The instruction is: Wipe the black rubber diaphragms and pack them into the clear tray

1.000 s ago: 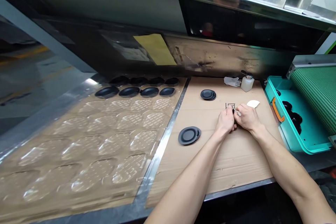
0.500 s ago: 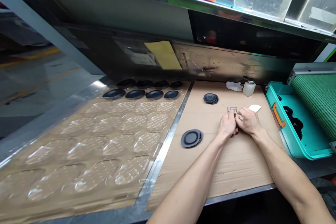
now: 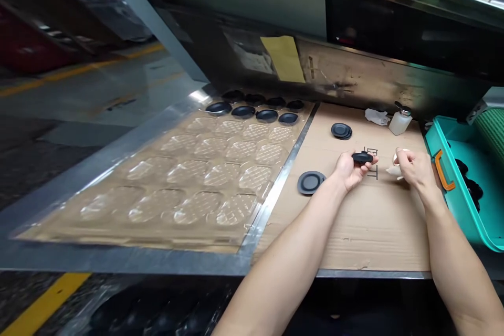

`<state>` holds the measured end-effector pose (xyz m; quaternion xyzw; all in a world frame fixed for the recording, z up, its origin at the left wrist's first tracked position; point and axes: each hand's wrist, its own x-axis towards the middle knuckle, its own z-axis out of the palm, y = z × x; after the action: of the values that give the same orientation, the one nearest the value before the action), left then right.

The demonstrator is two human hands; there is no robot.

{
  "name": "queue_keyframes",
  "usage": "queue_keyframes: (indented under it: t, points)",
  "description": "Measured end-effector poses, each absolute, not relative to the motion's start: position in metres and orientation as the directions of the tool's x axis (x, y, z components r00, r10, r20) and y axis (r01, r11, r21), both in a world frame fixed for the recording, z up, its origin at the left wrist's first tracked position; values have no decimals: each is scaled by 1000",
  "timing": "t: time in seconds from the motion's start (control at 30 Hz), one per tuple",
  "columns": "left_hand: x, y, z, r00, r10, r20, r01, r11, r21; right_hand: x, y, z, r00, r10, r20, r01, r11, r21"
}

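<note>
My left hand (image 3: 349, 169) holds a small black round disc (image 3: 362, 157) between thumb and fingertips, just above the cardboard sheet (image 3: 354, 215). My right hand (image 3: 413, 167) is a short way to its right, fingers curled around a small white piece (image 3: 394, 170). Another black disc (image 3: 310, 182) lies flat on the cardboard left of my left hand. A small stack of black discs (image 3: 341, 130) sits farther back.
A clear plastic blister tray (image 3: 205, 168) covers the left of the bench, with several black discs (image 3: 255, 113) in its far row. A small white bottle (image 3: 399, 122) and crumpled wipe (image 3: 375, 116) stand at the back. A teal bin (image 3: 464, 178) with black parts sits right.
My hands were pressed together on the cardboard; now they have parted, the left lifting a black disc and the right drawing away rightward. The view has swung left.
</note>
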<state>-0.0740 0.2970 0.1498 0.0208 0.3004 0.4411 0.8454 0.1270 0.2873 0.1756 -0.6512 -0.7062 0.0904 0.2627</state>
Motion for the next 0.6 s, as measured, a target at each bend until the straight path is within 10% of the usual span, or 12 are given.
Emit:
queue_keyframes:
  t: [0.27,0.6]
  points:
    - [-70,297,146,426,765,-483,-730,606,316,147,300,168,299,929,218,934,-238,-268]
    - [-64,299,137,383,804,-456,-710,571,412,138,321,138,145,946,290,945,-45,-325]
